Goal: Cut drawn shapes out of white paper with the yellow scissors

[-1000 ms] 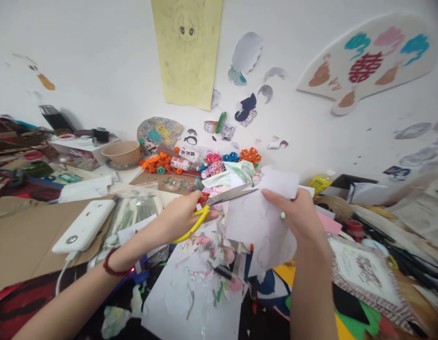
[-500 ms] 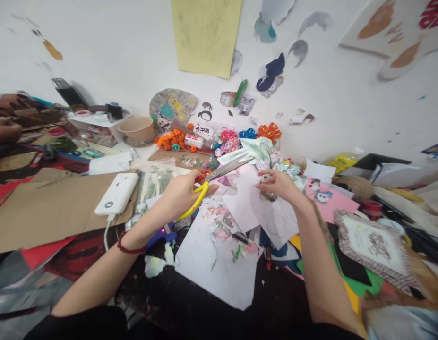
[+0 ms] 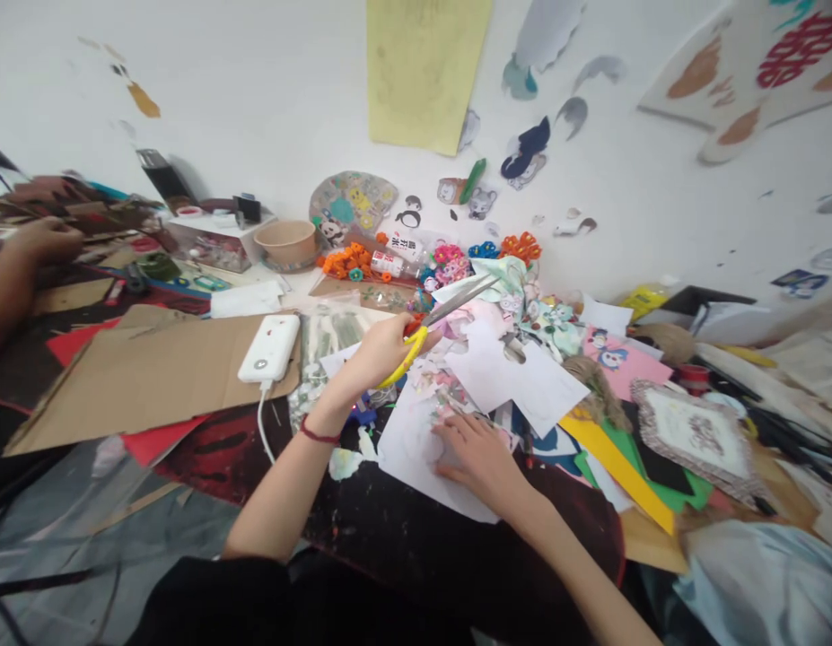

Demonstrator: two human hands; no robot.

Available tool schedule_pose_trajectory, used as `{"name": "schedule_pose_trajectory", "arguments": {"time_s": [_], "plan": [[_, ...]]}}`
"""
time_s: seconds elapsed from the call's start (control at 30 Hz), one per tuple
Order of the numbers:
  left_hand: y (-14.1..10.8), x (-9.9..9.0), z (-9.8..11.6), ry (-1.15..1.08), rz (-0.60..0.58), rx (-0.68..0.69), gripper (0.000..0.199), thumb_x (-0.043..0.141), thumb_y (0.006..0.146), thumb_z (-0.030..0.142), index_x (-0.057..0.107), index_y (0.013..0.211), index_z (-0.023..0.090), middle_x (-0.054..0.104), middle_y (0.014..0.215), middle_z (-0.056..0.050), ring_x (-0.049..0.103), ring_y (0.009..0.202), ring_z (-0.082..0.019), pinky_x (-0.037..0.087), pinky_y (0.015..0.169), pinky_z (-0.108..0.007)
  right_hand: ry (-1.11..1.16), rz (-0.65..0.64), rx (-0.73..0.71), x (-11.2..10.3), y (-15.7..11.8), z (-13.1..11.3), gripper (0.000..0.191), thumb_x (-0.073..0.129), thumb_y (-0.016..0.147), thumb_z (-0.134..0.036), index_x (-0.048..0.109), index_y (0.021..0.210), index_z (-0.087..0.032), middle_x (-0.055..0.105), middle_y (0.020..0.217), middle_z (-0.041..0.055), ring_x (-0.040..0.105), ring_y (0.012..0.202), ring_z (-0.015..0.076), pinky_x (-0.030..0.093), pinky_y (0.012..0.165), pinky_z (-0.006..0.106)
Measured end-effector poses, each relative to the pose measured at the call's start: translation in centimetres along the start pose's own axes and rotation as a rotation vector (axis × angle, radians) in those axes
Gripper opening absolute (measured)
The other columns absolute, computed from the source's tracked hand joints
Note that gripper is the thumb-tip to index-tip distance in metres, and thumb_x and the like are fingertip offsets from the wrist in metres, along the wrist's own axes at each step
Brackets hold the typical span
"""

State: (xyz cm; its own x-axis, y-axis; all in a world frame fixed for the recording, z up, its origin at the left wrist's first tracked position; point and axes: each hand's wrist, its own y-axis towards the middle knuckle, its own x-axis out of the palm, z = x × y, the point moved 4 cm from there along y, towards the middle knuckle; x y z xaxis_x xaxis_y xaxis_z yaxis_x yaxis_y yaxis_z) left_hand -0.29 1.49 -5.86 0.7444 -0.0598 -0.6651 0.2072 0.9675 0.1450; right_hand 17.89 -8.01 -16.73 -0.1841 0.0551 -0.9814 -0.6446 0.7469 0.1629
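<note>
My left hand [image 3: 383, 352] is closed on the handles of a pair of scissors [image 3: 410, 352] with yellow and red grips, its blades pointing up and to the right. My right hand [image 3: 479, 453] lies low over a white sheet [image 3: 406, 444], fingers spread, touching the paper near small coloured scraps [image 3: 443, 388]. Whether anything lies beneath its fingers is hidden. Beyond it, another white sheet [image 3: 483, 363] with a cut-out edge rests on the pile, apart from both hands.
A white power bank [image 3: 268, 348] with a cable lies on cardboard [image 3: 166, 377] at the left. Another person's hand [image 3: 48, 242] is at the far left. Crafted flowers [image 3: 348, 262] and a bowl [image 3: 285, 240] stand by the wall; a frame [image 3: 698, 435] lies right.
My right hand has come down and nearer, from the cut sheet onto the lower white sheet. My left hand still holds the scissors. The view has shifted, so the scene sits differently.
</note>
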Motion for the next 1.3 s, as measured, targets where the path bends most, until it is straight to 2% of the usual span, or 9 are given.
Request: {"name": "schedule_pose_trajectory", "arguments": {"time_s": [0.2,0.3,0.43,0.73,0.8,0.9,1.0,1.1,1.3], "plan": [[-1.0,0.7,0.1,-0.063,-0.038,0.046,0.041,0.054,0.084,0.06,0.053,0.076,0.02,0.061,0.069,-0.002,0.05,0.063,-0.016,0.036,0.058,-0.027,-0.178,0.023,-0.159,0.5,0.1,-0.9,0.039,0.075,0.079,-0.034,0.064,0.113,-0.018,0.07,0.109,0.0092,0.064,0.099,0.0267,0.049,0.085,0.039],[-1.5,0.6,-0.1,-0.086,-0.046,0.061,0.04,0.054,0.084,0.06,0.051,0.076,0.02,0.059,0.069,-0.001,0.049,0.063,-0.016,0.035,0.057,-0.027,-0.267,0.029,-0.223,0.5,0.3,-1.2,0.024,0.064,0.088,-0.02,0.065,0.111,-0.016,0.071,0.103,0.0096,0.064,0.095,0.0245,0.048,0.081,0.038],[-2.1,0.5,-0.8,-0.101,-0.047,0.052,0.04,0.056,0.084,0.058,0.047,0.071,0.021,0.054,0.064,0.001,0.047,0.061,-0.015,0.033,0.056,-0.026,-0.358,0.041,-0.287,0.6,0.3,-1.2,0.025,0.053,0.09,-0.008,0.065,0.111,-0.011,0.071,0.097,0.0106,0.063,0.088,0.0229,0.047,0.077,0.037],[-3.9,1.7,-3.2,-0.129,-0.03,-0.016,0.037,0.055,0.085,0.054,0.049,0.072,0.02,0.056,0.063,0.002,0.048,0.06,-0.015,0.033,0.054,-0.025,-0.44,0.038,-0.428,2.1,0.4,-0.8,0.016,0.054,0.091,-0.014,0.069,0.09,-0.009,0.071,0.087,0.0104,0.062,0.078,0.0207,0.045,0.067,0.035],[-4.4,2.1,-3.8,-0.138,-0.028,-0.026,0.036,0.054,0.085,0.054,0.05,0.072,0.02,0.056,0.062,0.002,0.049,0.059,-0.015,0.034,0.053,-0.025,-0.444,0.034,-0.43,1.9,0.4,-0.8,0.016,0.054,0.091,-0.015,0.069,0.09,-0.01,0.071,0.089,0.0097,0.062,0.078,0.0202,0.046,0.067,0.035],[-5.0,2.2,-4.3,-0.144,-0.027,-0.033,0.035,0.056,0.084,0.053,0.049,0.072,0.02,0.056,0.061,0.002,0.05,0.059,-0.015,0.035,0.053,-0.024,-0.438,0.032,-0.377,1.2,0.3,-0.8,0.019,0.053,0.092,-0.015,0.067,0.104,-0.01,0.071,0.098,0.0105,0.063,0.083,0.0205,0.046,0.071,0.035],[-5.2,2.2,-4.6,-0.142,-0.023,-0.049,0.033,0.058,0.083,0.051,0.049,0.071,0.02,0.055,0.061,0.003,0.05,0.058,-0.014,0.035,0.053,-0.024,-0.412,0.015,-0.279,0.6,0.5,-1.1,0.031,0.058,0.092,-0.029,0.062,0.116,-0.009,0.07,0.102,0.0122,0.064,0.089,0.0239,0.047,0.074,0.037],[-5.2,2.3,-4.8,-0.137,-0.015,-0.069,0.032,0.057,0.083,0.05,0.049,0.073,0.02,0.058,0.064,0.002,0.052,0.059,-0.015,0.037,0.054,-0.024,-0.367,-0.038,-0.214,0.6,0.9,-1.4,0.037,0.064,0.087,-0.042,0.065,0.106,-0.01,0.07,0.097,0.0111,0.065,0.089,0.0262,0.047,0.074,0.038],[-5.2,3.0,-5.3,-0.117,-0.019,-0.074,0.032,0.06,0.08,0.051,0.053,0.073,0.02,0.061,0.062,0.001,0.056,0.058,-0.016,0.039,0.054,-0.024,-0.27,-0.158,-0.176,0.5,1.8,-1.5,0.027,0.058,0.09,-0.039,0.068,0.092,-0.015,0.073,0.087,0.0102,0.066,0.079,0.0238,0.043,0.066,0.035]]}}
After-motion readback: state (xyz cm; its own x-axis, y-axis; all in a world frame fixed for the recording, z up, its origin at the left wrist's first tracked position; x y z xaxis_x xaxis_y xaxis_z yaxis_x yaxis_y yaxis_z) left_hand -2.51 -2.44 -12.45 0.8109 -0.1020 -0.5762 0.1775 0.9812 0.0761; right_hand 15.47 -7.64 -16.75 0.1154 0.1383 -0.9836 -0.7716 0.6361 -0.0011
